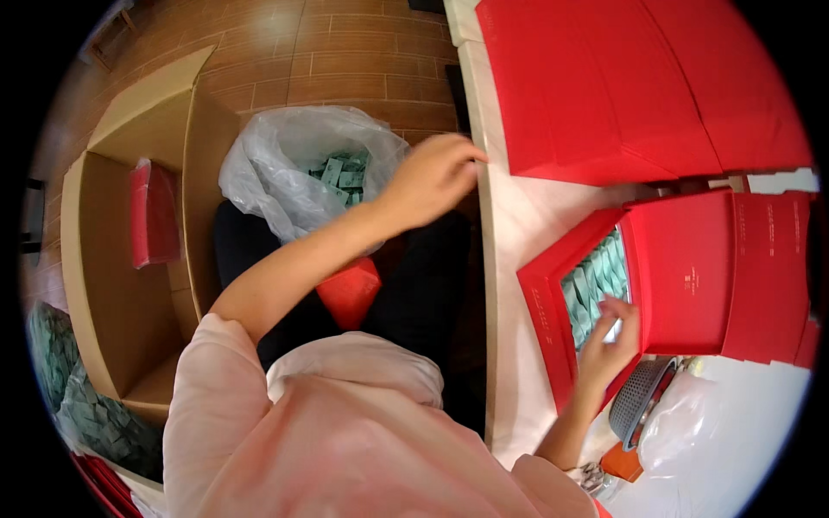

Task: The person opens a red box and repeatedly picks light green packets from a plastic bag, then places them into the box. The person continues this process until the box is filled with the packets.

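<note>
An open red gift box (541,324) stands on the table at the right, with rows of small green packets (592,278) inside it. Over its near part is my right hand (609,340), fingers bent; whether it touches or pinches a packet cannot be told. My left hand (443,175), blurred, hovers near the table's left edge, and its grip is unclear. Beyond that arm, a clear plastic bag (259,155) holding more green packets (350,176) rests by my legs. A red object (350,291) lies between my thighs, partly under my left forearm.
Large red boxes (602,90) cover the table's far part. An open cardboard carton (123,311) on my left contains a red wrapped package (155,213). Bags of green packets (107,424) lie at lower left. A grey perforated basket (638,395) sits beyond the gift box.
</note>
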The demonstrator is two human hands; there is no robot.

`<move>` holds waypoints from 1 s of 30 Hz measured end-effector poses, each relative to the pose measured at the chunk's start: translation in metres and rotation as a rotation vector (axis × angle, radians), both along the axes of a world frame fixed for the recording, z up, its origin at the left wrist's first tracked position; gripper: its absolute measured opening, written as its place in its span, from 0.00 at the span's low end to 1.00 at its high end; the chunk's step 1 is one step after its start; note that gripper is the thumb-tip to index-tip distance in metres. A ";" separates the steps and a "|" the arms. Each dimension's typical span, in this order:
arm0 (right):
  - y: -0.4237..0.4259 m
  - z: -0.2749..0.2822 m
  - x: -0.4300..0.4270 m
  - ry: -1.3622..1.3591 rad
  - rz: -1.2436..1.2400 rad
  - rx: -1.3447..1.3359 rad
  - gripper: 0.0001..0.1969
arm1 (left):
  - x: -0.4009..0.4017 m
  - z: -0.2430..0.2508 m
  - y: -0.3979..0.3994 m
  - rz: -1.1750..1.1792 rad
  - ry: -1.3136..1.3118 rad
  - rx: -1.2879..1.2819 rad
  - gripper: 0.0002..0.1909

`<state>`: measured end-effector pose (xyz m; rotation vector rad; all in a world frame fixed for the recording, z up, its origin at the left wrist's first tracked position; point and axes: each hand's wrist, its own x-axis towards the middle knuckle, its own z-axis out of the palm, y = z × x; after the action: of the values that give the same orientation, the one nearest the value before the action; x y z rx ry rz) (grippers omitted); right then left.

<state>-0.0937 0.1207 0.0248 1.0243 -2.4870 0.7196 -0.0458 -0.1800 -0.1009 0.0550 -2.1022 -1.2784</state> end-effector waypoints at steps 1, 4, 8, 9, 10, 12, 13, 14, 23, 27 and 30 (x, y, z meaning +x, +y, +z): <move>-0.021 -0.016 0.014 0.006 0.077 -0.029 0.06 | 0.010 -0.023 -0.022 0.082 -0.034 0.045 0.08; -0.130 -0.068 0.062 -0.198 0.328 -0.114 0.10 | 0.052 -0.114 -0.086 0.244 -0.470 -0.085 0.13; -0.237 -0.182 0.062 -0.437 0.570 0.029 0.05 | 0.111 -0.211 -0.126 0.258 -0.890 -0.632 0.16; -0.257 -0.209 0.057 -0.434 0.580 0.103 0.05 | 0.127 -0.224 -0.133 0.032 -1.189 -0.638 0.18; -0.278 -0.234 0.049 -0.518 0.553 0.172 0.05 | 0.146 -0.239 -0.137 -0.136 -1.380 -0.546 0.18; -0.315 -0.287 0.026 -0.678 0.522 0.384 0.06 | 0.165 -0.254 -0.130 -0.306 -1.584 -0.378 0.16; -0.332 -0.318 0.012 -0.747 0.515 0.510 0.07 | 0.165 -0.248 -0.129 -0.291 -1.611 -0.330 0.16; -0.346 -0.352 -0.001 -0.726 0.510 0.556 0.09 | 0.163 -0.245 -0.133 -0.277 -1.635 -0.292 0.15; -0.413 -0.544 -0.007 -0.894 0.437 1.063 0.17 | 0.151 -0.248 -0.218 0.394 -1.412 0.189 0.15; -0.406 -0.584 0.021 -0.914 0.376 1.438 0.38 | 0.135 -0.239 -0.223 0.372 -1.487 0.270 0.13; -0.380 -0.620 0.029 -0.898 0.310 1.369 0.45 | 0.124 -0.232 -0.227 0.351 -1.479 0.354 0.11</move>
<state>-0.0651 -0.2593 -0.5956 1.7663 -3.6474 -0.9260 0.0778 -0.4071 -0.3333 1.9270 -2.6334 -1.5119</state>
